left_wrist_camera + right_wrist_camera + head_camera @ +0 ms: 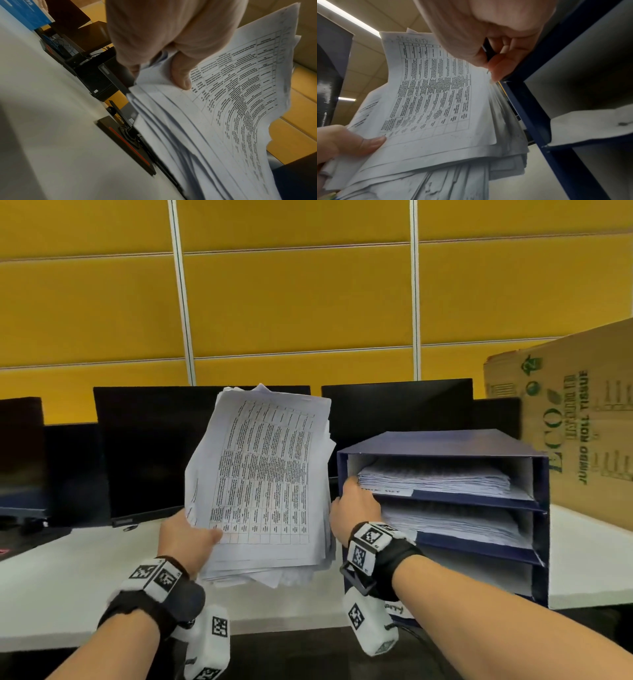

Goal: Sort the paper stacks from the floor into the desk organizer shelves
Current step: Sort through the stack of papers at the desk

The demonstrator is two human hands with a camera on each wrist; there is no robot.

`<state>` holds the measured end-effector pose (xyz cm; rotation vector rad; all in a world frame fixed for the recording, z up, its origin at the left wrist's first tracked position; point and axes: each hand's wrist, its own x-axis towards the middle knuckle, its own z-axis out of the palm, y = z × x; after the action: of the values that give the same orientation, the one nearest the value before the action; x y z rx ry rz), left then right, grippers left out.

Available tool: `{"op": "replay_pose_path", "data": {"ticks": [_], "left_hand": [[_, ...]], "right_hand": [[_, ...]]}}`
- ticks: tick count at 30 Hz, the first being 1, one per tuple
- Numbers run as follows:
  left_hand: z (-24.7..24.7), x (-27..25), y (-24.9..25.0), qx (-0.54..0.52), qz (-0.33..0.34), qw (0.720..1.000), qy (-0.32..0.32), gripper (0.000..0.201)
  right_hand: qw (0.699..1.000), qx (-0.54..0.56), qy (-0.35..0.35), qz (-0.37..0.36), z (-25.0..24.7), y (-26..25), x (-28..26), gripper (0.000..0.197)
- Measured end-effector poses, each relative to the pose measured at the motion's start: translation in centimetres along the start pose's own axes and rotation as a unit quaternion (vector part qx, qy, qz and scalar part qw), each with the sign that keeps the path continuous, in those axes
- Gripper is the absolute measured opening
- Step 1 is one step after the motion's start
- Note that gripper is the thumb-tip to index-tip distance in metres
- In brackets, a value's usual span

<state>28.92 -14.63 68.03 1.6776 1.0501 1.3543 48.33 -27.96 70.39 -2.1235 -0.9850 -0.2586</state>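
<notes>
Left hand [186,537] grips the thick stack of white printed sheets [263,484] at its lower left corner – thumb on the top page, fingers behind – tilted up so the table faces the person, probably to read the handwritten "SECURITY" heading and pick a shelf. Stack is in the air above the white bench [68,577], just left of the dark blue three-shelf desk organizer [445,508]. Right hand [356,510] is curled at the organizer's left front edge, apparently steadying it; whether it truly grips, I can't tell. Sheets look loose, edges ragged and fanned. Top two shelves hold paper; the bottom one looks free.
</notes>
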Motion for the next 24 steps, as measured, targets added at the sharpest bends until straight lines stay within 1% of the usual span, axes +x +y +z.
{"op": "replay_pose_path", "data": {"ticks": [5,8,10,11,13,14,15,17,18,20,21,22,23,24], "left_hand": [[-1.5,1.1,-2.6,-0.012,-0.020,1.000,0.015,0.037],[-2.2,0.8,-3.7,-0.018,-0.025,0.999,0.015,0.039],[-2.6,0.5,-4.0,-0.028,-0.029,0.999,0.022,0.041],[-2.7,0.5,-4.1,-0.034,-0.033,0.998,0.030,0.041],[-2.8,0.6,-3.9,-0.049,-0.037,0.997,0.038,0.041],[-2.8,0.6,-3.7,-0.057,-0.038,0.997,0.041,0.041],[-2.7,0.6,-3.6,-0.066,-0.042,0.996,0.043,0.041],[-2.8,0.6,-3.4,-0.087,-0.049,0.994,0.046,0.040],[-2.8,0.5,-3.3,-0.094,-0.050,0.993,0.045,0.041],[-3.1,0.5,-3.3,-0.118,-0.054,0.991,0.042,0.044],[-3.3,0.5,-3.4,-0.133,-0.056,0.989,0.039,0.046],[-3.5,0.6,-3.4,-0.149,-0.058,0.987,0.034,0.048],[-3.8,0.7,-3.4,-0.165,-0.062,0.984,0.027,0.049],[-4.1,0.9,-3.5,-0.176,-0.065,0.982,0.020,0.050]], "right_hand": [[1.000,0.007,-0.002,0.005,1.2,-2.0,0.1,0.042],[0.999,0.019,-0.041,0.016,1.0,-2.4,-0.2,0.056],[0.998,-0.004,-0.068,0.001,0.6,-2.5,-0.7,0.062],[0.996,-0.037,-0.073,-0.023,0.4,-2.6,-1.0,0.057],[0.991,-0.087,-0.056,-0.080,-0.2,-2.7,-1.3,0.031],[0.991,-0.086,-0.046,-0.095,-0.7,-2.8,-1.3,0.023],[0.992,-0.073,-0.034,-0.101,-1.2,-2.9,-1.1,0.022],[0.994,-0.033,-0.008,-0.105,-1.7,-2.8,-0.3,0.029],[0.994,-0.012,-0.009,-0.112,-1.8,-2.9,0.1,0.031],[0.991,0.036,-0.057,-0.116,-1.6,-3.3,0.7,0.033],[0.987,0.064,-0.098,-0.109,-1.4,-3.6,0.8,0.040],[0.981,0.097,-0.137,-0.097,-1.1,-4.0,0.9,0.056],[0.974,0.134,-0.161,-0.087,-0.7,-4.4,1.1,0.076],[0.968,0.175,-0.165,-0.076,-0.3,-5.0,1.3,0.092]]}}
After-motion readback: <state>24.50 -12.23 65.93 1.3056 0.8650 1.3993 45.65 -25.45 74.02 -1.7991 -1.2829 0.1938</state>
